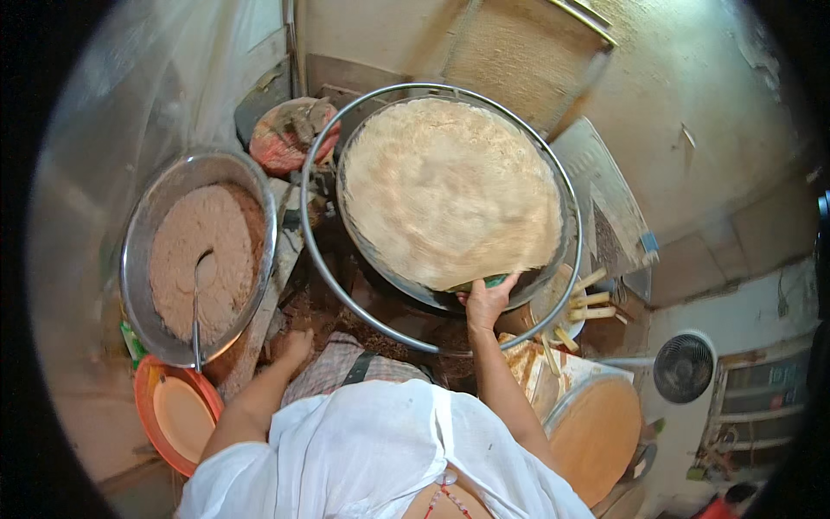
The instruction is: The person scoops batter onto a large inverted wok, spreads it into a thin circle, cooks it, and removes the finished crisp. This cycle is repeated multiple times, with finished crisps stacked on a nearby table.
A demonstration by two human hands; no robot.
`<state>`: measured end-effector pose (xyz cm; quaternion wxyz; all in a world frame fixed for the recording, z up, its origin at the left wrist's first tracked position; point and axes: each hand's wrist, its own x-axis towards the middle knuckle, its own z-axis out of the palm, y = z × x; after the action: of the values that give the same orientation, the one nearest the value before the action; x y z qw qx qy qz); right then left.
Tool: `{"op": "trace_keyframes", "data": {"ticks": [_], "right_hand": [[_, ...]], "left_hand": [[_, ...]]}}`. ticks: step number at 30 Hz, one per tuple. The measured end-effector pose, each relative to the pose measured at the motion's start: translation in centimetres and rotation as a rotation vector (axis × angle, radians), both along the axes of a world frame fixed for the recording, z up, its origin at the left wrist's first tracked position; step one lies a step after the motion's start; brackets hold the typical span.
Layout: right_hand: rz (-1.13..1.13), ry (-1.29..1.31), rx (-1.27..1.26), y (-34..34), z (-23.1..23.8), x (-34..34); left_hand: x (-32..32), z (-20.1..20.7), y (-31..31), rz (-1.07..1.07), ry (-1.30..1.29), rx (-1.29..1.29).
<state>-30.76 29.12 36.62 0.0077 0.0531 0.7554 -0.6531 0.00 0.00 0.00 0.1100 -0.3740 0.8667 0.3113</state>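
A wide, thin, pale round of batter or flatbread (pixel 450 190) covers most of a dark round griddle (pixel 367 255). At the near right edge of this sheet, my right hand (pixel 487 303) is closed on a flat green piece (pixel 495 280); its exact kind is partly hidden by the hand and the sheet. My left hand (pixel 294 348) hangs low beside my left knee, apart from the griddle. Its fingers are dim and smeared, so their pose is unclear. Around the griddle runs a larger metal ring (pixel 316 246).
A steel basin (pixel 138 251) of thick pinkish-brown batter with a ladle (pixel 197 303) stands at left, above an orange basin (pixel 151 424). At right, pale sticks (pixel 592 313) lie beside a stack of round brown flatbreads (pixel 601 437). A red bundle (pixel 281 151) sits behind left.
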Motion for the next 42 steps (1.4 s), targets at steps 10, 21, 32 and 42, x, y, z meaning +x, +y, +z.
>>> {"op": "trace_keyframes", "data": {"ticks": [10, 21, 32, 42], "right_hand": [[0.021, 0.271, 0.396, -6.4, -6.0, -2.8], [0.1, -0.234, -0.352, -11.8, -6.5, 4.5], [-0.155, -0.029, -0.12, 4.4, -2.2, 8.3], [-0.152, 0.049, 0.055, -10.2, -11.5, -8.0]], "left_hand": [[-24.4, 21.8, -13.0, 0.849, 0.538, 0.397], [-17.0, 21.6, 2.4, 0.649, 0.31, 0.051], [-27.8, 34.1, 6.3, -0.78, 0.822, -0.37], [-33.0, 43.1, 5.8, -0.88, 0.55, 0.499]]}}
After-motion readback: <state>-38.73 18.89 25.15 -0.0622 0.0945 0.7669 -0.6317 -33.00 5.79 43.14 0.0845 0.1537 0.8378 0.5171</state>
